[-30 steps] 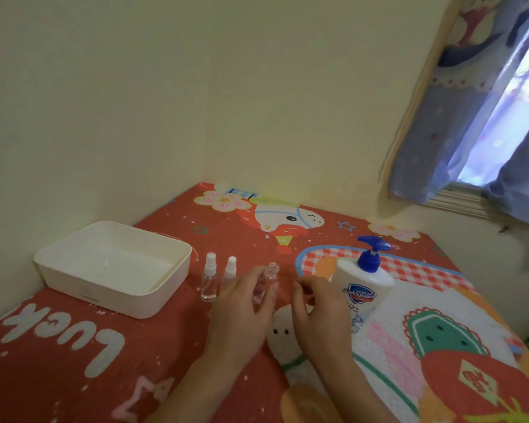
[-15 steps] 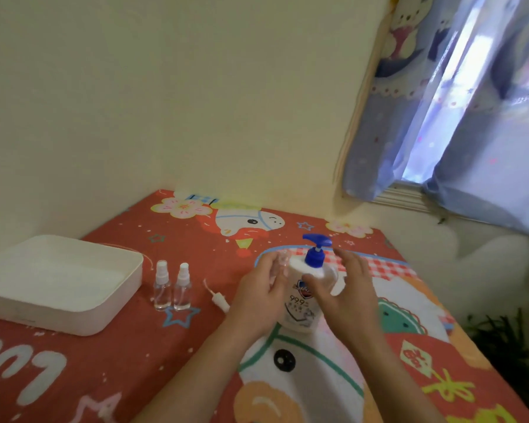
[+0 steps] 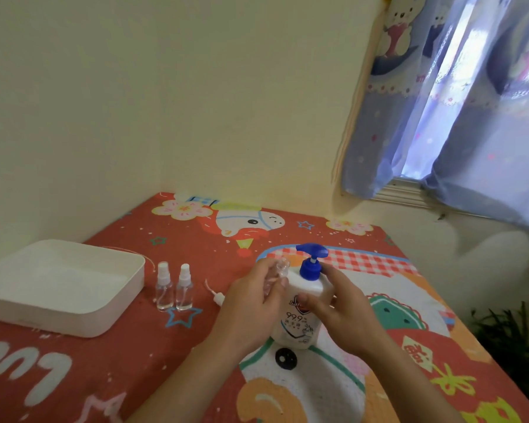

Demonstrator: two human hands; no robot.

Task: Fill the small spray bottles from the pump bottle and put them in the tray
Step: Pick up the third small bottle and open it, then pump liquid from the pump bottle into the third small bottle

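The tabletop (image 3: pixel 141 355), covered in a red cartoon print, runs into a wall corner at the upper middle of the frame; its right edge slants down toward the lower right, past a curtained window (image 3: pixel 458 117) in the upper right. A white tray (image 3: pixel 116 303) sits at the left edge of the frame, against the left wall, with open red surface below it across the lower left. Just right of the tray two capped small spray bottles (image 3: pixel 174 286) stand upright side by side, their long axes vertical, close together, though whether they touch cannot be told. A loose spray cap (image 3: pixel 218 297) with its thin tube lies on the cloth between them and the hands. The pump bottle (image 3: pixel 300 312) stands upright at centre frame, its blue nozzle pointing toward the left of the frame. The left hand (image 3: pixel 251 303) comes in from the lower middle, fingers curled round an uncapped clear small bottle (image 3: pixel 278 271), held roughly upright with its open mouth up, just below and left of the nozzle. The right hand (image 3: pixel 342 309) reaches in from the lower right and grips the pump bottle's body, thumb on the label side and fingers wrapped round the far side, below the blue collar.
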